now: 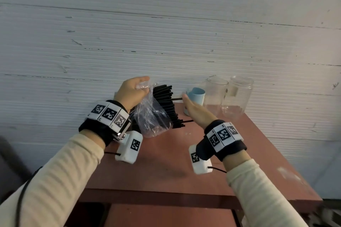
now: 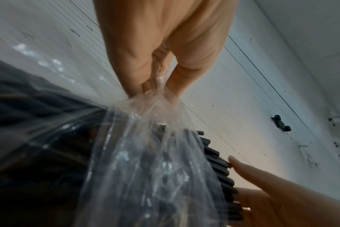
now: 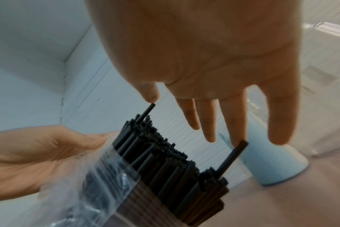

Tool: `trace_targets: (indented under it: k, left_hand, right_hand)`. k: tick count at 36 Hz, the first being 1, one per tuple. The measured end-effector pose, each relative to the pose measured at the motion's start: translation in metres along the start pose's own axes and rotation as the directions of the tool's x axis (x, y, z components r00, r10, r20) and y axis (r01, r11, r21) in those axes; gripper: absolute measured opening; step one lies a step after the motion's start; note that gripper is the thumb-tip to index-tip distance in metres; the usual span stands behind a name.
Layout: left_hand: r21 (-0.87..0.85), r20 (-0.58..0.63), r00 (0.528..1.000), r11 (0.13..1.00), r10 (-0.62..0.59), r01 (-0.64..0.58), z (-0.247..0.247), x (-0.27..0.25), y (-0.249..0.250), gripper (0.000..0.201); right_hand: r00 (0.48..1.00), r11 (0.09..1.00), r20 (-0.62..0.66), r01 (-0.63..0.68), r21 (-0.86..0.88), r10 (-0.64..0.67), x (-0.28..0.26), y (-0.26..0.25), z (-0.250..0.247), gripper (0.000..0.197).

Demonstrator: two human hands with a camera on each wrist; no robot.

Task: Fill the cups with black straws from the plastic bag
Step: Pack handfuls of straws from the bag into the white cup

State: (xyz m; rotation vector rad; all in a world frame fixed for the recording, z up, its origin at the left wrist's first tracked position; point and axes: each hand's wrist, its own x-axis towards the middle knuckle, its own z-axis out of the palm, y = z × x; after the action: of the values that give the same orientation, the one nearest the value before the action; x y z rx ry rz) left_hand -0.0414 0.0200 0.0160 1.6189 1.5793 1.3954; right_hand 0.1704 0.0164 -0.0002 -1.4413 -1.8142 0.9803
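Note:
My left hand (image 1: pixel 132 92) pinches the gathered top of a clear plastic bag (image 1: pixel 150 118) and holds it up over the table's far left. A thick bundle of black straws (image 1: pixel 166 103) pokes out of the bag's open side toward the right. My right hand (image 1: pixel 191 106) is open, fingers straight, its palm facing the straw ends. In the right wrist view two straws (image 3: pixel 231 158) stick out further than the rest; one touches the thumb tip, the other reaches the fingers (image 3: pixel 210 122). A light blue cup (image 1: pixel 196 96) stands just behind the right hand.
A clear plastic cup (image 1: pixel 215 94) and a clear jar (image 1: pixel 237 96) stand right of the blue cup at the back edge of the red-brown table (image 1: pixel 166 167). A white ribbed wall (image 1: pixel 166 33) rises directly behind the table.

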Motion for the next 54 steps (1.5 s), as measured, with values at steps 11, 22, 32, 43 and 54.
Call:
trace_targets:
  k: [11,22,32,43,54]
  left_hand:
    - [-0.084,0.010,1.000,0.996,-0.008,0.009,0.003,0.008,-0.005,0.043]
    - [0.074,0.003,1.000,0.997,-0.005,0.005,0.006,0.007,-0.008,0.040]
    - [0.251,0.187,0.982,0.966,0.017,-0.064,0.030,-0.004,0.003,0.050]
    - [0.376,0.297,0.953,0.924,-0.051,-0.068,0.041,0.012,-0.029,0.056]
    - [0.424,0.290,0.953,0.904,-0.085,-0.048,0.051,0.027,-0.039,0.056]
  right_hand:
    - [0.994,0.921,0.073,-0.099,0.378,0.077,0.021,0.013,0.014,0.046]
    - [0.998,0.928,-0.002,0.059,0.369,-0.062,0.028,0.016,0.014,0.056]
    - [0.979,0.977,0.129,0.138,0.162,-0.160,0.035,0.007,0.036,0.094]
    - [0.925,0.993,-0.362,-0.092,0.080,0.115,0.064,0.046,-0.024,0.069]
    - [0.927,0.974,-0.299,-0.206,0.097,0.226,0.102,0.056,-0.023,0.072]
